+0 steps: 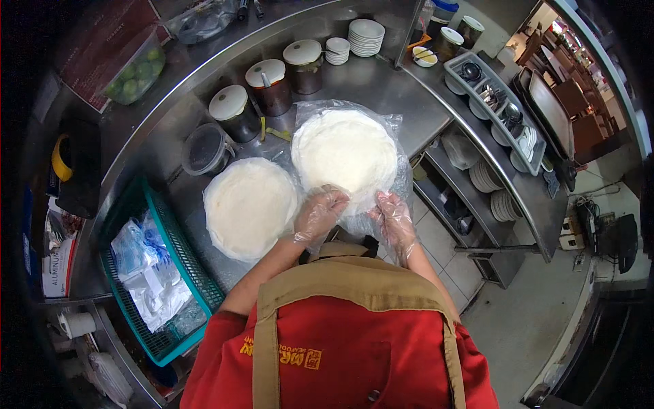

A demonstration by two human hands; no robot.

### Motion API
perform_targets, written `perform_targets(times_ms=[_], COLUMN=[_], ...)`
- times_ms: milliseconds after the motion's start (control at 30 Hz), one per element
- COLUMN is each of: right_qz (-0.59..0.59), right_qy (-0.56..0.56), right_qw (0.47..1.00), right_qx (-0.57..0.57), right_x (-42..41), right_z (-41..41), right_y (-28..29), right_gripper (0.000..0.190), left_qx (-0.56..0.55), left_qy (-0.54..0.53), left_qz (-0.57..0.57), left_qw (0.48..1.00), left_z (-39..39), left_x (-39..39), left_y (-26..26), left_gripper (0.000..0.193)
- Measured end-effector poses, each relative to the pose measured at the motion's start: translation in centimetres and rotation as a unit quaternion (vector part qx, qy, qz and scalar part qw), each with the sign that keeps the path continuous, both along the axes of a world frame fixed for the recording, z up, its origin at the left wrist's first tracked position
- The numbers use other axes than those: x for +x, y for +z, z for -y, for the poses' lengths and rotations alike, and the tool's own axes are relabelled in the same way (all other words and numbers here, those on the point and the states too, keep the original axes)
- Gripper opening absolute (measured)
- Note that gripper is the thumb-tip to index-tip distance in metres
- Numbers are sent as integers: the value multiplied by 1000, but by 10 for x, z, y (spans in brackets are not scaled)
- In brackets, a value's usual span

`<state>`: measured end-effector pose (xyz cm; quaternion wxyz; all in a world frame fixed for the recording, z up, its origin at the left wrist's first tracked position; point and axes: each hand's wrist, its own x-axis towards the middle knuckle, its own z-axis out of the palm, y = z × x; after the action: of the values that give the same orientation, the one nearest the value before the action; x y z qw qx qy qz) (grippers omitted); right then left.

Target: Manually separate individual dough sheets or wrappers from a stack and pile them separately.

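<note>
Two piles of thin, round white sheets, like dough wrappers, lie on the steel counter. The right stack of round white sheets point(347, 148) rests on clear plastic film point(404, 171). My left hand point(323, 212), in a clear plastic glove, pinches at the near edge of this stack with fingers bent together. At the stack's lower right, my right hand point(392, 217), gloved alike, has its fingertips at the edge of the sheets and film; whether it grips them I cannot tell. The left stack of round white sheets point(250, 208) lies beside my left wrist.
Lidded jars point(228, 102) and a clear plastic tub point(203, 149) stand behind the stacks, near small stacked plates point(366, 37). A green plastic basket point(176, 255) holding plastic bags sits at left. A cutlery tray point(493, 110) stands on the right counter, above shelves with plates point(506, 204).
</note>
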<state>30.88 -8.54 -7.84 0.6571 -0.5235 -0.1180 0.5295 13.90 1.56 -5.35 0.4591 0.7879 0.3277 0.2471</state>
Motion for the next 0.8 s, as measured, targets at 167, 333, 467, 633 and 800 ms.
perform_targets(times_ms=[167,333,467,633,800], right_qz=[24,8,-8,85,199], right_qy=[-4,-30,-48,-25,38], right_qw=[1000,999,998,995,974], right_qx=[-14,-29,-40,-47,-105], right_x=[-1,2,8,-2,2], right_z=[-1,5,6,-4,-22], right_y=[-4,-15,-13,11,25], right_gripper=[26,25,25,27,30], left_qx=[203,204,151,216,218], left_qy=[-63,12,91,8,-5], left_qz=[25,65,69,-52,-54], left_qw=[977,977,982,975,974], left_z=[-2,-8,-34,-52,-51], left_x=[-1,-2,-20,-43,-45], left_y=[-4,1,14,7,-10], left_gripper=[11,9,8,21,29])
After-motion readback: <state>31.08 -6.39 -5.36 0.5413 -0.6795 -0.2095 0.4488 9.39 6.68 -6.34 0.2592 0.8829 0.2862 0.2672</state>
